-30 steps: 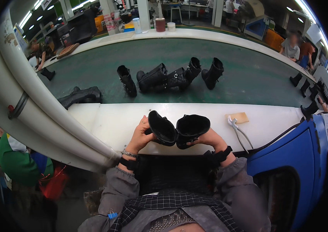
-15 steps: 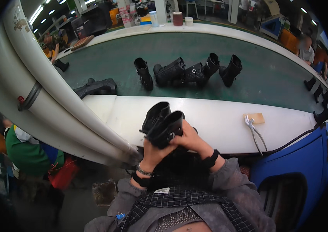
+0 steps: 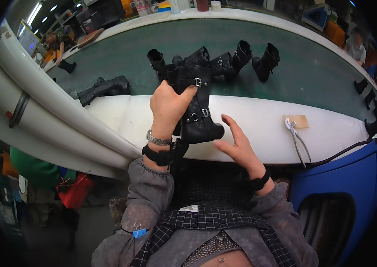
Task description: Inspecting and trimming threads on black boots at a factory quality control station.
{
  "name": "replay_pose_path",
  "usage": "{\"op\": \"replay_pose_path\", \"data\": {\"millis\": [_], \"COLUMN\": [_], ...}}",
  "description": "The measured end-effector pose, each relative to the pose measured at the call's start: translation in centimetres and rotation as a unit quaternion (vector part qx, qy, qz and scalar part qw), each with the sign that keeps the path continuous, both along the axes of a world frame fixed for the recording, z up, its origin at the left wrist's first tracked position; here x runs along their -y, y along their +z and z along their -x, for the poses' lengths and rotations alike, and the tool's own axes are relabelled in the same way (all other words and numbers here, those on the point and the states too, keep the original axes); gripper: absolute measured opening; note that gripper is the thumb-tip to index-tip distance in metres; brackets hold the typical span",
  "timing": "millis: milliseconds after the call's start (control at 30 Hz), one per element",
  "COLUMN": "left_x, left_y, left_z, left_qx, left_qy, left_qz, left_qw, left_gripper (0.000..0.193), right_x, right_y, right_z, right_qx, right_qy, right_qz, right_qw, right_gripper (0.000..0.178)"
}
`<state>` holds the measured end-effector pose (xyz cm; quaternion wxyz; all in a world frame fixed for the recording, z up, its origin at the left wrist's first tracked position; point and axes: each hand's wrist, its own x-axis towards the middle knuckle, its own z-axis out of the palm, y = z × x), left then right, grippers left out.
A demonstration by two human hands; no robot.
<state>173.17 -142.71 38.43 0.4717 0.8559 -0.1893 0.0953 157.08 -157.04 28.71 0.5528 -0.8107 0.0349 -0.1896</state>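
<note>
A black ankle boot (image 3: 196, 127) with two buckled straps is held upright over the white ledge (image 3: 251, 129). My left hand (image 3: 167, 109) grips its shaft from the left, thumb across the front near the upper buckle. More black material shows behind the boot beside my left wrist; whether it is a second boot I cannot tell. Just right of the toe, my right hand (image 3: 241, 149) is open, thumb and fingers apart, holding nothing. Pliers (image 3: 296, 138) with pale jaws lie on the ledge to the right, against a tan block (image 3: 302, 121).
Several black boots stand or lie on the green belt (image 3: 121, 55) beyond the ledge. Thick white pipes (image 3: 68, 102) slant along my left. A blue machine housing (image 3: 348, 178) stands at the right. Other people sit at the far left and far right.
The boot has been raised away from me and turned so its buckled side and toe show. My right hand has let go and moved right; my left hand has risen with the boot.
</note>
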Motion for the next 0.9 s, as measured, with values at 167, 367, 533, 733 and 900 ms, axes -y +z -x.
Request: {"op": "replay_pose_path", "data": {"millis": [167, 367, 533, 733, 900], "left_x": [5.1, 8.8, 10.0, 9.8, 8.4], "left_y": [2.8, 2.7, 3.6, 4.1, 5.0], "left_z": [2.2, -0.8, -1.9, -1.4, -0.8], "left_qx": [0.022, 0.055, -0.039, -0.044, -0.095], "left_qy": [-0.034, -0.066, -0.08, -0.096, -0.125], "left_qz": [-0.144, -0.204, -0.231, -0.232, -0.188], "left_qw": [0.989, 0.975, 0.969, 0.967, 0.969], "left_gripper": [0.071, 0.076, 0.081, 0.081, 0.071], "right_x": [-0.4, 2.3, 3.7, 4.1, 4.4], "right_y": [1.2, -0.6, -0.7, -1.1, -0.7], "right_z": [-1.6, -2.8, -2.9, -2.5, -2.5], "right_qx": [0.03, -0.046, -0.047, -0.041, -0.037], "right_qy": [-0.03, 0.0, 0.062, 0.048, 0.08], "right_qz": [0.095, -0.185, -0.275, -0.242, -0.222], "right_qw": [0.995, 0.982, 0.958, 0.968, 0.971], "right_gripper": [0.106, 0.085, 0.063, 0.068, 0.068]}}
